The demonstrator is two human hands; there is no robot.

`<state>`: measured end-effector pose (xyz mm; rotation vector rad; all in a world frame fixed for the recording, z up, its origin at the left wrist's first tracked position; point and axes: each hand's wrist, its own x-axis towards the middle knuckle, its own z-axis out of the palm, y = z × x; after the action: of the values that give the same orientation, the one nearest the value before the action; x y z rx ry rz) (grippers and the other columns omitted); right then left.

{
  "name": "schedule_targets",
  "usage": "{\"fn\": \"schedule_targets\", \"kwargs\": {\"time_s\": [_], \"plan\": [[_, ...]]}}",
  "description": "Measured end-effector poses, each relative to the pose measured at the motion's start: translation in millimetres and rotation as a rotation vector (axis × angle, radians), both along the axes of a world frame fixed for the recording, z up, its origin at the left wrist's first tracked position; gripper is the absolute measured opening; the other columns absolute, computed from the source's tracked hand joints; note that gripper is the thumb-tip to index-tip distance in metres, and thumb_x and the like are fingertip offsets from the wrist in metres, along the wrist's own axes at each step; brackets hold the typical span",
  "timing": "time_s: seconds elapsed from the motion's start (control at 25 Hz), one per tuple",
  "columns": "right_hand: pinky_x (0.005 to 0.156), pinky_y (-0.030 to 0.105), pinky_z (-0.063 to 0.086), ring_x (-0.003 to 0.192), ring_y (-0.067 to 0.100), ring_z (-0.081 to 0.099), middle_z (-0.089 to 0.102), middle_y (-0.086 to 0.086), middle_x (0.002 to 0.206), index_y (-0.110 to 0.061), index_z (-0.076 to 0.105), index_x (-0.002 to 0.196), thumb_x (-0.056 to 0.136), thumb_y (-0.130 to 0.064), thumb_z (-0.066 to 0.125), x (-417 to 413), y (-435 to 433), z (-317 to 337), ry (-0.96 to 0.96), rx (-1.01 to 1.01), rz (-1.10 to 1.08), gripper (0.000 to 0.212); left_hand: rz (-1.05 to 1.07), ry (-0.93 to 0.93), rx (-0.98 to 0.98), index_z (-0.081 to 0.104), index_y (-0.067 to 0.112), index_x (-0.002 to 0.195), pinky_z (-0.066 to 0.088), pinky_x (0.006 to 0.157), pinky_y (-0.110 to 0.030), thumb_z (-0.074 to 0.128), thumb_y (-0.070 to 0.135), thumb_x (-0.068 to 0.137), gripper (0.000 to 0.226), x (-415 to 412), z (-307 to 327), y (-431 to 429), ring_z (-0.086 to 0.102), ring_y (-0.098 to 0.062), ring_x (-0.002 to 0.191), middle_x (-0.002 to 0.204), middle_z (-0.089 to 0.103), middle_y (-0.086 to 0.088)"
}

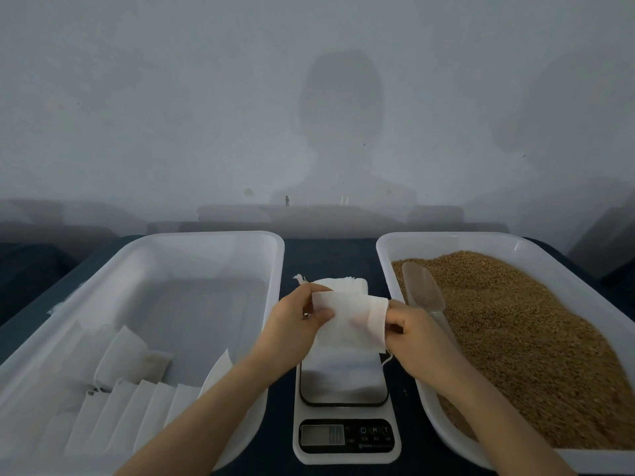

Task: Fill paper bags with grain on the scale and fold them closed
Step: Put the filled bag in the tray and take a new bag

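A flat white paper bag [347, 321] hangs above the white digital scale [345, 383] in the middle of the table. My left hand [299, 322] pinches its upper left edge. My right hand [409, 333] pinches its right end, where the rim is folded over and a thin string hangs down. Behind the bag lies a small stack of unused white bags [343, 283]. Brown grain [515, 338] fills the white tray [388, 249] on the right, and a clear plastic scoop [424, 290] lies on the grain near its left side.
On the left stands a second white tray [275, 262]; several closed white bags [134, 403] lie in a row along its near side, with one more [130, 359] behind them. The table top is dark blue. A pale wall runs just beyond the trays.
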<state>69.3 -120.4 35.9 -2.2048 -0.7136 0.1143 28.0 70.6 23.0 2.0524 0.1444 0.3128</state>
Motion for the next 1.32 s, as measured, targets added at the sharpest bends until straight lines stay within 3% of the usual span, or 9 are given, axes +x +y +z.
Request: {"fn": "schedule_targets", "kwargs": {"time_s": [0.08,0.2,0.4,0.48,0.56,0.64,0.76,0.96,1.32], "plan": [[0.059,0.005,0.042,0.066,-0.008,0.057,0.065,-0.018,0.076,-0.027,0.071,0.098,0.093,-0.025,0.057,-0.1,-1.6,2.3,0.056,0.037,-0.029,0.015,0.018,-0.007,-0.044,0.058,0.034,0.091,0.052,0.082,-0.025,0.065,0.014,0.089,0.021,0.4,1.1,-0.4,0.064,-0.009,0.090,0.092,0.067,0.010],[0.045,0.009,0.034,0.044,-0.001,0.047,0.056,-0.012,0.049,-0.023,0.072,0.077,0.090,-0.042,0.058,0.9,-2.6,3.6,0.180,0.109,-0.104,0.027,0.034,-0.018,-0.070,0.063,0.025,0.085,0.051,0.075,-0.028,0.065,0.016,0.089,0.009,1.1,0.7,-0.2,0.061,-0.011,0.077,0.084,0.068,0.003],[0.057,0.039,0.053,0.060,0.029,0.060,0.067,0.010,0.069,-0.020,0.072,0.084,0.089,-0.037,0.060,2.9,-3.1,5.8,0.257,0.109,-0.192,0.022,0.016,-0.018,-0.103,0.061,0.025,0.088,0.052,0.074,-0.024,0.060,0.016,0.093,0.010,1.3,-0.8,0.0,0.063,-0.012,0.079,0.082,0.066,0.004],[0.054,0.028,0.053,0.062,0.022,0.062,0.068,0.009,0.075,-0.026,0.072,0.079,0.088,-0.032,0.061,2.1,-4.1,5.7,0.248,0.107,-0.188,0.016,0.009,0.014,-0.059,0.055,0.034,0.099,0.054,0.081,-0.024,0.055,0.011,0.095,0.024,0.3,-1.6,-2.3,0.064,-0.010,0.083,0.086,0.063,0.008],[0.049,0.015,0.045,0.059,0.011,0.062,0.069,-0.002,0.071,-0.030,0.070,0.072,0.086,-0.035,0.063,0.5,-4.8,6.6,0.253,0.103,-0.176,0.017,-0.009,-0.018,0.121,0.047,0.038,0.117,0.049,0.095,-0.022,0.053,0.006,0.095,0.040,-3.8,-4.3,-3.5,0.060,-0.009,0.102,0.107,0.058,0.009],[0.046,0.014,0.040,0.052,0.003,0.058,0.067,-0.010,0.064,-0.030,0.070,0.074,0.083,-0.041,0.065,-0.9,-3.4,7.5,0.254,0.106,-0.161,0.016,-0.116,-0.143,0.424,0.026,0.038,0.141,0.025,0.114,-0.023,0.061,0.011,0.088,0.069,-8.7,-5.5,-4.6,0.029,-0.007,0.138,0.145,0.034,0.010],[0.041,0.009,0.034,0.046,-0.003,0.051,0.063,-0.013,0.069,-0.026,0.069,0.071,0.085,-0.035,0.063,-3.2,-0.7,7.1,0.169,0.051,-0.086,0.018,-0.319,-0.281,0.699,0.004,0.036,0.149,0.003,0.118,-0.034,0.070,0.037,0.079,0.096,-11.6,-4.3,-16.8,-0.004,-0.009,0.147,0.157,0.010,0.010],[0.046,0.009,0.037,0.055,-0.005,0.053,0.060,-0.009,0.083,-0.027,0.061,0.061,0.087,-0.018,0.056,-5.8,1.4,5.0,0.099,0.034,-0.010,0.028,-0.261,-0.335,0.616,0.049,0.014,0.132,0.038,0.110,-0.041,0.073,0.038,0.082,0.060,-9.8,-9.5,-27.1,0.046,-0.017,0.128,0.133,0.055,-0.001],[0.059,0.009,0.041,0.072,-0.009,0.055,0.060,-0.012,0.093,-0.025,0.064,0.068,0.090,-0.023,0.056,-6.9,3.6,2.0,0.021,0.032,-0.017,0.023,-0.276,-0.155,0.433,0.045,0.021,0.127,0.047,0.095,-0.029,0.071,0.040,0.083,0.055,-10.2,-9.0,-27.8,0.053,-0.009,0.111,0.125,0.056,0.007]]}}
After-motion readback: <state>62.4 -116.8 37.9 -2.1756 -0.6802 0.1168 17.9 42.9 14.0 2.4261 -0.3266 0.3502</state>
